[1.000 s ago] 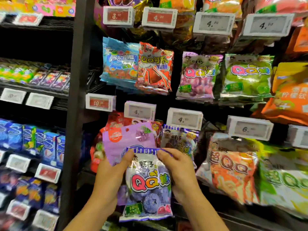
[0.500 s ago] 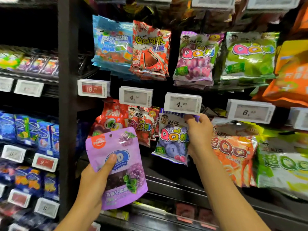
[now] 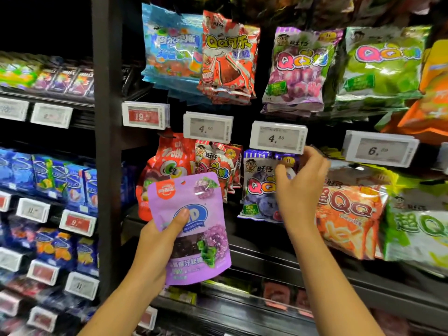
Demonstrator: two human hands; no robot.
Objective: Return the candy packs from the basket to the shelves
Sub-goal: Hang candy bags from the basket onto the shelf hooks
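The left hand point(image 3: 157, 241) pinches the light, floppy purple pouch point(image 3: 191, 229) mid-body; better held by its top seam. The right hand point(image 3: 299, 187) fingers the hanging blueberry pack point(image 3: 258, 190).

There is a single view — a wide-angle camera worn on the person's head, facing a shop's candy shelves head-on and tilted a little downward. It stands close: hanging packs fill the frame, and both forearms rise from the bottom edge toward the price tag point(image 3: 278, 138) near centre. A black upright post point(image 3: 108, 141) bows at the left — the lens bends the edges. No second view overlaps.
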